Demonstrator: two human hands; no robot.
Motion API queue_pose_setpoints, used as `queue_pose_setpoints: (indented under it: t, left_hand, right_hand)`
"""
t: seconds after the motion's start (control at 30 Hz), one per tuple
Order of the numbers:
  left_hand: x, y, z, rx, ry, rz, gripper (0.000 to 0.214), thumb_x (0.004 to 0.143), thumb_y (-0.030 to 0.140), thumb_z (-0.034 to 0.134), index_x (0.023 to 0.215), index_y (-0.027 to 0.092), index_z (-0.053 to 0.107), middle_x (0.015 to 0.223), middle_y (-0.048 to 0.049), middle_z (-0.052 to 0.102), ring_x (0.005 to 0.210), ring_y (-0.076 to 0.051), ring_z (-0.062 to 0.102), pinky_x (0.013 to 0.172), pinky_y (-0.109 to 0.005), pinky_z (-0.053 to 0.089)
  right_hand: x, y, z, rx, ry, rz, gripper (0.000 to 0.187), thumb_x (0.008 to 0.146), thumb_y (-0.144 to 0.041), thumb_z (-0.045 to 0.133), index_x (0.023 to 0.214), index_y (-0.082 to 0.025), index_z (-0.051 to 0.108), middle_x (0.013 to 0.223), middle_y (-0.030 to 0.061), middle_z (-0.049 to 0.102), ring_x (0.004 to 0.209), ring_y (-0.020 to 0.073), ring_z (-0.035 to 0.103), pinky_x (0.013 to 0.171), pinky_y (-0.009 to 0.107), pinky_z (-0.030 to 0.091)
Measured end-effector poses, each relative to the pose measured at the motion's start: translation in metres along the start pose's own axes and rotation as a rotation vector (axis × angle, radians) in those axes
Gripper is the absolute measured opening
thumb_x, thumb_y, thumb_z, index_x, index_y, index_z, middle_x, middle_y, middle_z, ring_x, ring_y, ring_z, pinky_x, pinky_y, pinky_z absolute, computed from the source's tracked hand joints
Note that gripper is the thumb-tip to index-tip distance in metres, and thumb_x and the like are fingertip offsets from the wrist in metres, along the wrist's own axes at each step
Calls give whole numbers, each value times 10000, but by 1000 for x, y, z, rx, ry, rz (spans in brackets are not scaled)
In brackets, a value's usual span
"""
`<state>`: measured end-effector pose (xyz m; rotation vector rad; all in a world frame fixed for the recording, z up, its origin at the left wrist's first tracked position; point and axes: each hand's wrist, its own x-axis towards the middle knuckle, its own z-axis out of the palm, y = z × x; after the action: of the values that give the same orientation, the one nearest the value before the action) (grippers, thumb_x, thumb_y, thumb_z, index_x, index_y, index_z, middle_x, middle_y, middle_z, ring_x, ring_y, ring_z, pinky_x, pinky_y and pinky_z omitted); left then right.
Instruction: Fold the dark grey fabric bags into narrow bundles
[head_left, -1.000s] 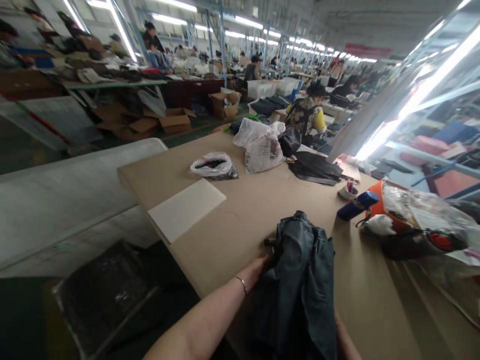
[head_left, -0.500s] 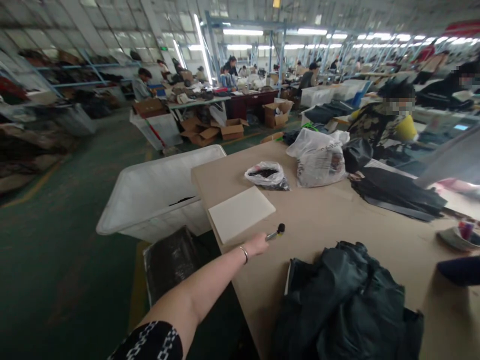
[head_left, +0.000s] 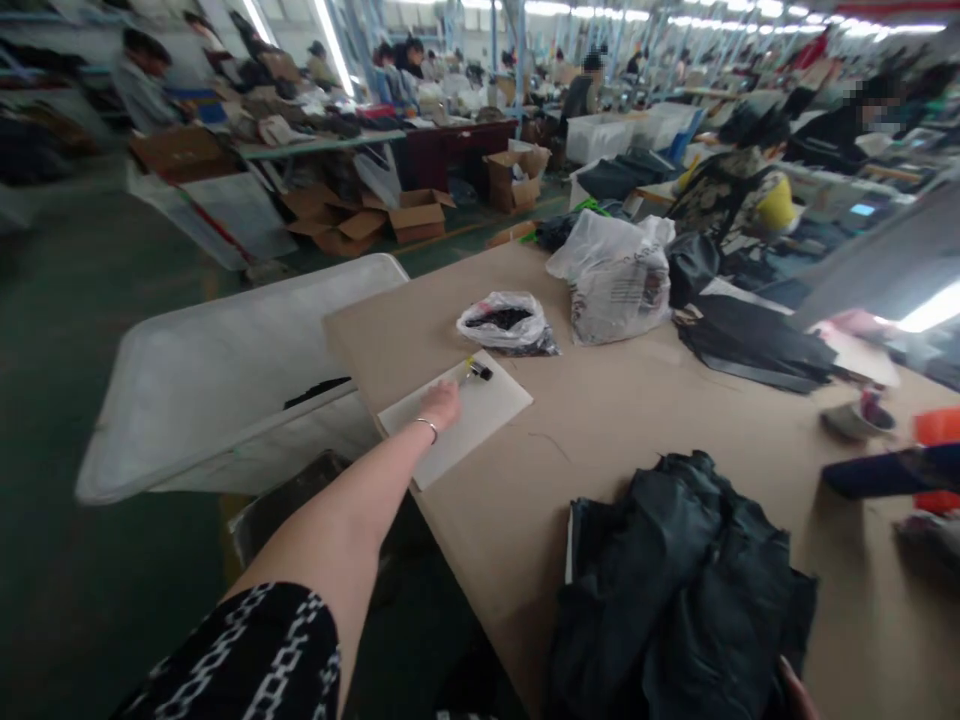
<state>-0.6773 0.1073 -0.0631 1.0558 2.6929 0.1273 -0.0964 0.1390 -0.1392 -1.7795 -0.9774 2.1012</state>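
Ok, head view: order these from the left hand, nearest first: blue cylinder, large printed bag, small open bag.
From the left hand:
1. Small open bag, just beyond it.
2. Large printed bag, farther back and right.
3. Blue cylinder, far right.

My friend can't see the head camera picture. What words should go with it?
A person's left hand holds a small black-ended tool over a white sheet on a brown table. Part of the right hand shows at a heap of dark material; plastic bags sit farther back.
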Motion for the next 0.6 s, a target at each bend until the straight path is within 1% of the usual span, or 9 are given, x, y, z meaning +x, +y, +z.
queue_pose_setpoints:
  t: [0.07, 0.13, 0.17, 0.23, 0.3, 0.37, 0.47, 0.53, 0.6]
  left_hand:
    - [-15, 10, 8, 4, 44, 71, 501, 824, 145, 482, 1307, 58, 384, 1307, -253, 375, 1198, -400, 355, 987, -538, 314]
    - [-37, 30, 25, -72, 123, 254, 577, 823, 197, 516, 1347, 46, 327, 1376, -229, 309, 1281, -359, 267, 1087, -487, 219]
    - [-53, 44, 36, -173, 112, 363, 599, 814, 217, 535, 1343, 29, 328, 1383, -223, 309, 1303, -325, 253, 1115, -433, 197]
    - [-94, 76, 63, -444, -96, 488, 646, 811, 312, 566, 1349, 41, 331, 1399, -203, 323, 1319, -284, 266, 1132, -393, 192]
    - [-140, 111, 89, -737, -481, 448, 758, 803, 466, 589, 1386, 81, 295, 1388, -183, 369, 1294, -294, 331, 1106, -407, 267]
    - [-180, 144, 109, -974, -730, 393, 833, 777, 558, 610, 1409, 131, 273, 1385, -158, 393, 1280, -295, 365, 1089, -395, 309]
    - [-214, 184, 123, -1092, -818, 244, 909, 702, 595, 691, 1396, 155, 302, 1398, -143, 386, 1257, -290, 401, 1077, -378, 339]
    - [-226, 204, 127, -1154, -879, 174, 902, 661, 603, 724, 1353, 145, 368, 1338, -150, 460, 1193, -294, 470, 1028, -385, 404]
    - [-240, 219, 132, -1232, -1010, 134, 879, 619, 606, 754, 1304, 160, 431, 1251, -142, 541, 1108, -299, 541, 943, -393, 477]
  right_hand:
    - [-1, 6, -4, 72, 73, 26, 652, 695, -743, 388, 1224, -380, 503, 1352, 8, 520, 1305, 239, 418, 996, 493, 474]
    - [-1, 9, -8, 170, 94, 23, 649, 718, -701, 391, 1201, -299, 554, 1299, 15, 574, 1268, 229, 466, 1067, 445, 434]
    - [-1, 8, -10, 225, 70, 11, 632, 732, -670, 409, 1190, -265, 568, 1273, 19, 594, 1256, 223, 480, 1091, 425, 410]
    - [-1, 4, -12, 326, -7, -15, 593, 760, -623, 431, 1178, -228, 577, 1235, 29, 618, 1235, 210, 503, 1111, 407, 375]
    - [-2, -2, -13, 382, -76, -25, 587, 776, -619, 424, 1174, -217, 578, 1214, 42, 631, 1212, 205, 525, 1107, 406, 370]
    - [-4, -6, -12, 391, -105, -26, 605, 780, -630, 412, 1173, -202, 579, 1205, 56, 636, 1194, 205, 541, 1101, 405, 371]
    - [-4, -7, -11, 399, -139, -28, 601, 783, -629, 413, 1173, -205, 580, 1220, 51, 627, 1205, 199, 532, 1104, 398, 366]
    - [-2, -4, -10, 419, -150, -37, 570, 780, -618, 433, 1167, -228, 584, 1223, 36, 627, 1206, 190, 532, 1104, 395, 367]
    - [0, 2, -11, 405, -140, -88, 555, 773, -602, 460, 1141, -212, 602, 1185, 64, 649, 1167, 213, 564, 1078, 437, 391]
